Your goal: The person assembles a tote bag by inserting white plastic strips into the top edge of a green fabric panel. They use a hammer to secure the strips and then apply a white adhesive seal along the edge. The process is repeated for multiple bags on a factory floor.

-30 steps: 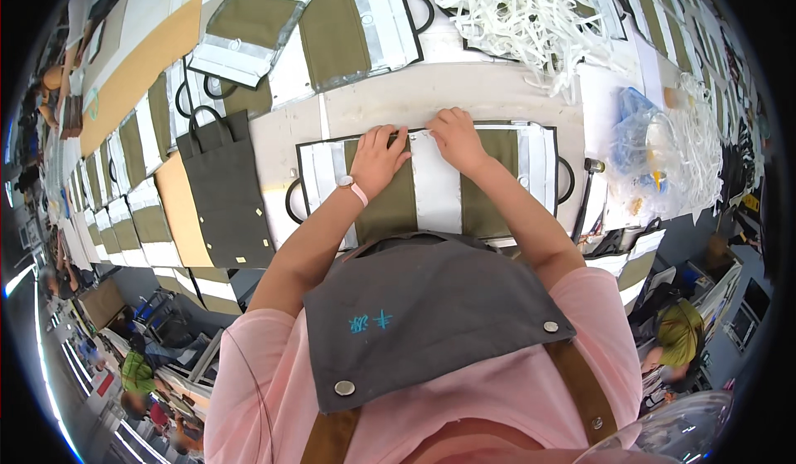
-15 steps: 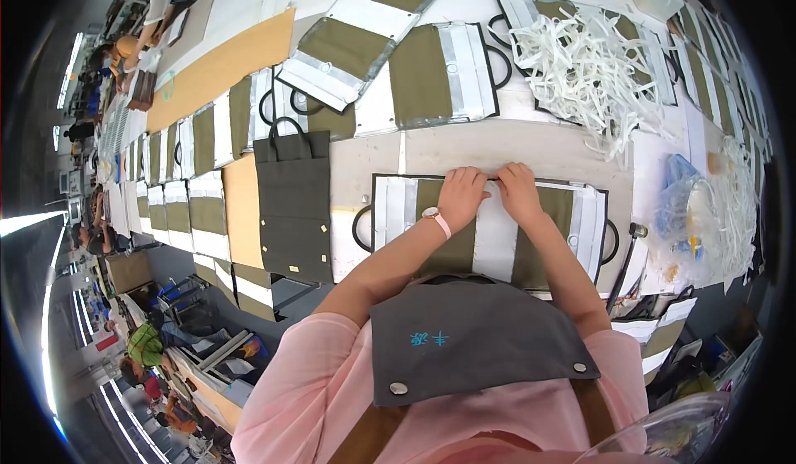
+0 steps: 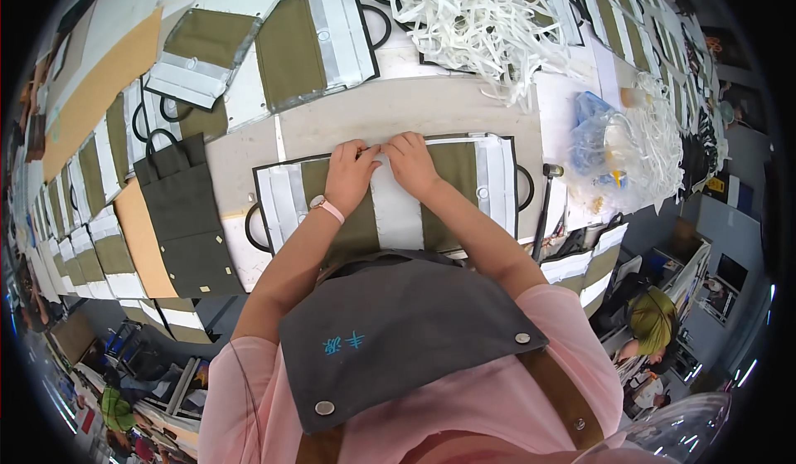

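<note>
L hand (image 3: 347,174) & R hand (image 3: 411,165) nearly meet at far edge of olive/wht panel (image 3: 399,213), can't tell if pinching; blk handles (image 3: 531,189) already on, panel still flat & unfolded.

Long pale worktable (image 3: 448,103), grey floor (image 3: 649,222), cluttered workstation (image 3: 693,263) at right, bright strip lights (image 3: 747,373)

Workshop, worktable (image 3: 365,111), bag panels (image 3: 396,215), apparently a co-worker (image 3: 653,315)

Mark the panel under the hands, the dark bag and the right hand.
Panel (image 3: 398,212): head view, white middle band.
Dark bag (image 3: 187,222): head view, its body's middle.
Right hand (image 3: 410,165): head view, its back.
</note>
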Action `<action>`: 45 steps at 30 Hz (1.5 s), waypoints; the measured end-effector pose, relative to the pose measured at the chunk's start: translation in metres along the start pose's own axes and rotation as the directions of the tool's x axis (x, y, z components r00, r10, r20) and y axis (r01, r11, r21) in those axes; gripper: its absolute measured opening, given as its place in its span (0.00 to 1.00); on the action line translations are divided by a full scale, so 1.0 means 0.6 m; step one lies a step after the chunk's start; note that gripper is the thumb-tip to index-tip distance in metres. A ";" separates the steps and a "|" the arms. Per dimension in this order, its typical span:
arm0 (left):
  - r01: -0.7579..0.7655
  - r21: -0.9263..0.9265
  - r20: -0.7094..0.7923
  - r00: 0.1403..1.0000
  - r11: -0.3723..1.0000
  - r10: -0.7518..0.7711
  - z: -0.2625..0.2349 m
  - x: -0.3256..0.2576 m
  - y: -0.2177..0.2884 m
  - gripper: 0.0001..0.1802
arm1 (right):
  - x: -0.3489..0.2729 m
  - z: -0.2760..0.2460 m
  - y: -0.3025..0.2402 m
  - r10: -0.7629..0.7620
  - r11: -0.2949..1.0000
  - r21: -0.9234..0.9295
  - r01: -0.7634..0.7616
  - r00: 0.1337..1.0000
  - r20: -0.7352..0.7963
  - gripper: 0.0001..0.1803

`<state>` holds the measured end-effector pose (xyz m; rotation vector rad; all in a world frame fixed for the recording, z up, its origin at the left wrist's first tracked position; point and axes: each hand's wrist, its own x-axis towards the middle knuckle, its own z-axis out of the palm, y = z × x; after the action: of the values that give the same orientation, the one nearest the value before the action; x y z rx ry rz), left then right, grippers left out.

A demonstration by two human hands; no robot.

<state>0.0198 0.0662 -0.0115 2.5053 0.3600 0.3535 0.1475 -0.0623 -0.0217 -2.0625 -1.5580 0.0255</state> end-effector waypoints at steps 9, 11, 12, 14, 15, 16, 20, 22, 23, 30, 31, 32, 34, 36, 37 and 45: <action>-0.254 0.161 0.042 0.967 0.954 0.250 -0.015 -0.019 -0.008 0.21 | 0.004 -0.023 0.025 0.116 0.976 0.181 -0.123 0.992 0.050 0.11; -0.262 0.147 0.058 0.965 0.954 0.256 -0.015 -0.025 -0.009 0.21 | 0.004 -0.027 0.017 0.218 0.945 0.234 -0.228 0.974 0.067 0.11; -0.267 0.139 0.060 0.964 0.954 0.261 -0.017 -0.022 -0.011 0.20 | 0.011 -0.034 0.013 0.208 0.953 0.212 -0.216 0.976 0.062 0.12; -0.268 0.116 0.052 0.963 0.956 0.264 -0.016 -0.024 -0.010 0.20 | 0.006 -0.037 0.008 0.185 0.967 0.169 -0.189 0.982 0.036 0.12; -0.270 0.105 0.040 0.963 0.957 0.267 -0.016 -0.023 -0.009 0.19 | 0.000 -0.040 0.004 0.171 0.974 0.147 -0.171 0.985 0.009 0.11; -0.272 0.094 0.029 0.962 0.958 0.270 -0.017 -0.021 -0.009 0.19 | -0.003 -0.043 0.003 0.157 0.980 0.124 -0.154 0.987 -0.018 0.11; -0.246 0.140 0.047 0.969 0.959 0.242 -0.016 -0.018 0.002 0.20 | 0.016 -0.057 0.029 0.238 0.966 0.073 -0.248 0.964 0.122 0.09; -0.238 0.203 0.058 0.971 0.950 0.231 -0.008 -0.009 0.013 0.21 | 0.035 -0.067 0.045 0.267 0.954 0.074 -0.291 0.934 0.239 0.07; -0.241 0.184 0.044 0.970 0.953 0.237 -0.002 -0.005 0.019 0.21 | 0.039 -0.070 0.049 0.270 0.949 0.086 -0.304 0.922 0.279 0.06; -0.216 0.073 0.047 0.976 0.974 0.213 0.013 0.007 0.019 0.23 | 0.044 -0.082 0.061 0.354 0.840 0.268 -0.473 0.850 0.390 0.05; -0.209 0.071 0.048 0.977 0.975 0.206 0.013 0.007 0.018 0.24 | 0.042 -0.086 0.057 0.368 0.826 0.288 -0.484 0.851 0.376 0.05; -0.202 0.063 0.050 0.979 0.977 0.199 0.014 0.008 0.018 0.24 | 0.035 -0.085 0.059 0.340 0.854 0.291 -0.431 0.886 0.315 0.05; -0.191 0.048 0.059 0.980 0.980 0.188 0.015 0.008 0.020 0.25 | 0.019 -0.080 0.061 0.280 0.901 0.287 -0.326 0.941 0.189 0.04; -0.193 0.068 0.044 0.981 0.979 0.190 0.015 0.009 0.019 0.25 | 0.009 -0.075 0.058 0.240 0.934 0.236 -0.268 0.960 0.144 0.05; -0.195 0.077 0.036 0.981 0.978 0.193 0.016 0.010 0.020 0.25 | 0.004 -0.075 0.058 0.219 0.948 0.207 -0.240 0.968 0.121 0.06; -0.160 0.123 0.015 0.987 0.979 0.159 0.019 0.015 0.027 0.26 | -0.017 -0.087 0.068 -0.160 0.982 -0.059 0.180 0.956 0.246 0.13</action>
<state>0.0345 0.0506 -0.0098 2.6644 0.1841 0.3995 0.1976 -0.1003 0.0020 -2.0391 -1.9086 0.1567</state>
